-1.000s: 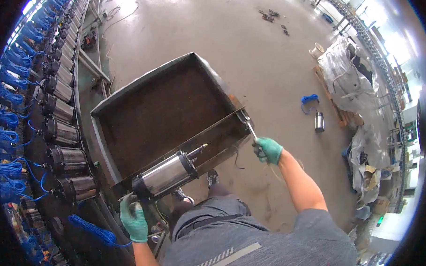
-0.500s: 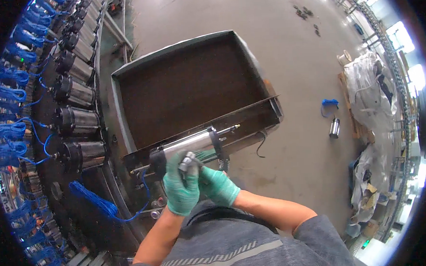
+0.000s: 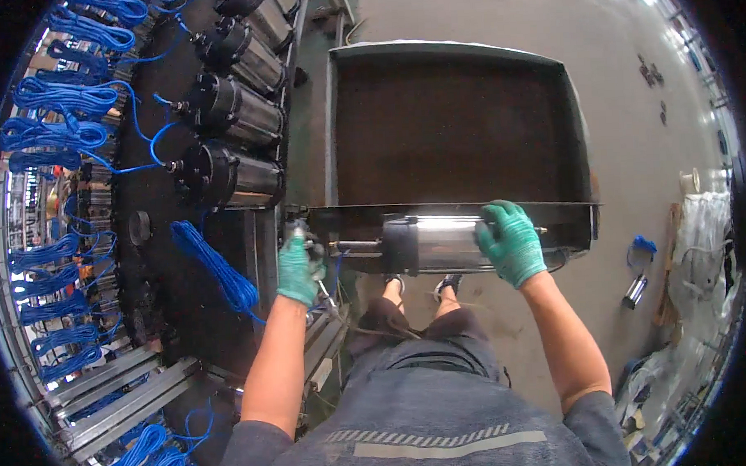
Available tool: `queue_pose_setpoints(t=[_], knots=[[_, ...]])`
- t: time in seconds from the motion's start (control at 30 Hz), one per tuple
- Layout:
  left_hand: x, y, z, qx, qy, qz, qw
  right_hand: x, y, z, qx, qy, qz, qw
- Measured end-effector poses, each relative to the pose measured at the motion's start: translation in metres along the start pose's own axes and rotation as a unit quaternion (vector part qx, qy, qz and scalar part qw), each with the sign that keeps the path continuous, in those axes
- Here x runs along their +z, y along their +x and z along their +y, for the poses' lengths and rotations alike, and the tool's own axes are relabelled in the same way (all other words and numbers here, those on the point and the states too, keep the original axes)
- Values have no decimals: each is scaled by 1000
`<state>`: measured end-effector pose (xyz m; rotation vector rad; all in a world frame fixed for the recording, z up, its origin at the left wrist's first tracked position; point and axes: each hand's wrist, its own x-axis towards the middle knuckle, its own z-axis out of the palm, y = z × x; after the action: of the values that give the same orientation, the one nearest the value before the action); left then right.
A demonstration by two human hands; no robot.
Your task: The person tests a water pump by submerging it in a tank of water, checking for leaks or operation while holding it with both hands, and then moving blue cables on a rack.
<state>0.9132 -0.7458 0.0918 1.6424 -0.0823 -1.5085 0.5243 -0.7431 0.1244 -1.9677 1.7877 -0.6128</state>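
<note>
A shiny steel cylinder (image 3: pixel 447 240) with a black end cap lies crosswise in front of me, a thin rod projecting from its left end. My right hand (image 3: pixel 511 246), in a green glove, curls over the cylinder's right end, which it partly hides. To the left of the rod, my gloved left hand (image 3: pixel 297 271) is closed round a small grey metal fitting (image 3: pixel 297 230); most of that piece is hidden by the fingers. A blue cable coil (image 3: pixel 218 267) lies left of this hand.
Beyond the cylinder stands a large dark tray (image 3: pixel 332 136) with raised walls. Similar steel cylinders (image 3: pixel 252 184) line the bench at left, with blue cable coils (image 3: pixel 64 96) behind them. A small cylinder (image 3: pixel 635 291) sits on the floor at right, near plastic-wrapped goods (image 3: pixel 698 259).
My hands, earlier close together over the cylinder, are now apart: left hand moved left with the fitting, right hand to the cylinder's right end. The cylinder now appears level, and the view has turned.
</note>
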Motion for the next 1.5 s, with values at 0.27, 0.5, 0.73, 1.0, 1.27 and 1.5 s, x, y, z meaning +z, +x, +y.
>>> queue_pose_setpoints(t=[0.27,0.5,0.73,1.0,1.27,1.5], knots=[[12,0,-3,-52,73,-100,991,11,4,8,-49,-38,20,998],[12,4,0,-45,113,-127,984,11,7,5,-45,-39,21,998],[20,6,2,-41,169,-122,977,13,9,7,-47,-44,24,998],[29,-1,6,-18,209,-103,972,14,8,7,-37,-38,26,998],[23,5,-4,16,223,-89,971,13,6,7,-39,-36,36,998],[22,-3,1,-10,201,-112,973,19,2,13,-29,-25,38,999]])
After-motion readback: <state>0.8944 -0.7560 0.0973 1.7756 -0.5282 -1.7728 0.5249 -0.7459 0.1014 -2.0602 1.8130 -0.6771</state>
